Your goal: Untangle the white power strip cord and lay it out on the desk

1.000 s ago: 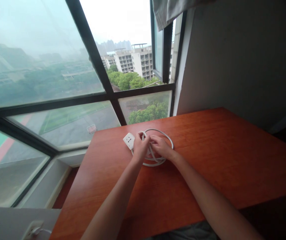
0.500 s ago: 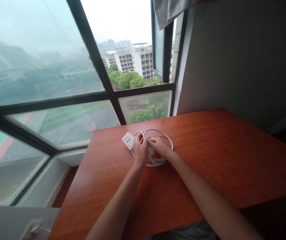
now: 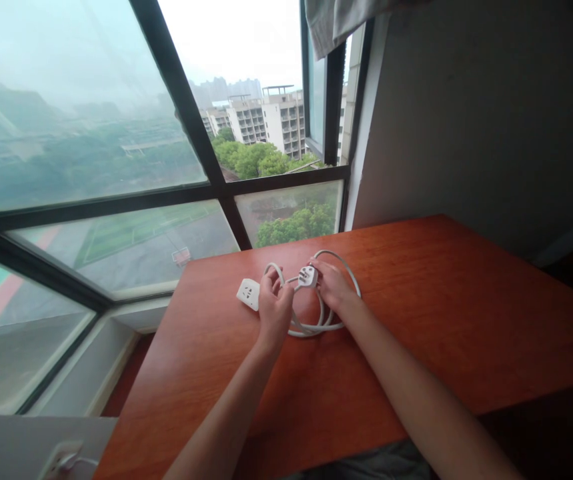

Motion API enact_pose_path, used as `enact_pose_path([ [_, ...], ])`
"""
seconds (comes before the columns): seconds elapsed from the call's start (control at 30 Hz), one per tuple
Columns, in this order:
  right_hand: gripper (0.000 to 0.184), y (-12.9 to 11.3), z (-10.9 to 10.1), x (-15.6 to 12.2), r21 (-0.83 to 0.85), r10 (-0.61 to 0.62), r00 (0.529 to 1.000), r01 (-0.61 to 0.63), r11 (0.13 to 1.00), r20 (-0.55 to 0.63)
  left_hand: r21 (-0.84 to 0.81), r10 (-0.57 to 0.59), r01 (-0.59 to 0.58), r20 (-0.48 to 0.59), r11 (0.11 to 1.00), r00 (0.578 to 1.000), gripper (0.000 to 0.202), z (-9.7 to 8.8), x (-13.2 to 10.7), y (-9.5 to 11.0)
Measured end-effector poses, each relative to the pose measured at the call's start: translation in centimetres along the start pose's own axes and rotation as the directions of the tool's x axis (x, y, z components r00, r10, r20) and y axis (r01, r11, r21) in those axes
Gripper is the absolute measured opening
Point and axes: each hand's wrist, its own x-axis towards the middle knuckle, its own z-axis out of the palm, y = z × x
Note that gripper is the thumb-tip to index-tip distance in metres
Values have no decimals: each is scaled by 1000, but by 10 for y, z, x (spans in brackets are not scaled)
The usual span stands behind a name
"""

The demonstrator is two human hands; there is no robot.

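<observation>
Left of the plug (image 3: 307,276), just beside the left hand (image 3: 275,303), a socket block (image 3: 249,294) on the table (image 3: 206,373). Nearer the plug, the left hand, fingers loosely curled, thumb close against them, with hold of the cable (image 3: 322,327). At the plug itself, the right hand (image 3: 319,273), fingers and thumb drawn in on the casing, prongs toward the left. Below and right of the plug, loose overlapping loops.

Far left of the plug, broad glass panes in a dark window frame (image 3: 161,199). Nearer, the block: white, flat-faced, boxy, plastic-looking, with dark slots. Then smooth, round, off-white cable and a compact white plug with metal prongs. All round, reddish-brown table, faintly grained, softly glossy. Right of the plug and beyond, a plain grey wall (image 3: 446,127).

Lower left of the plug, a wall outlet (image 3: 63,460), cut off by the picture edge. Right end of the block hidden behind the left hand, along with a stretch of cable. Cannot tell whether touching the table at the plug. Far right, only deep shadow.
</observation>
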Motion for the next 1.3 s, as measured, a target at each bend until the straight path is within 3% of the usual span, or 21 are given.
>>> enact_pose_path([
  [0.1,22,-13,-14,4,96,-6,999,10,995,-40,32,-5,2,85,999,996,32,-7,3,-3],
  [0.27,12,-50,-48,1,204,-122,985,145,968,-120,105,1,-23,203,994,979,25,-14,13,-1],
  [0.43,8,-64,-70,3,340,-38,984,95,935,-172,273,13,-95,289,957,957,20,-19,22,5],
  [0.57,11,-47,-73,11,133,5,953,37,990,-302,296,54,-164,347,941,936,25,-24,25,8],
  [0.7,14,-28,-72,20,-200,-147,895,66,978,-420,289,86,-204,373,935,924,26,-31,24,10],
  [0.83,21,-19,-74,27,-224,-236,818,135,965,-525,247,47,-138,343,959,938,26,-44,24,8],
  [1.03,14,-22,-80,23,-167,-154,891,89,982,-427,195,16,-66,251,979,968,27,-66,31,1],
  [1.3,17,-39,-80,8,-369,-195,951,96,924,-241,429,7,-144,305,892,952,26,-75,28,1],
])
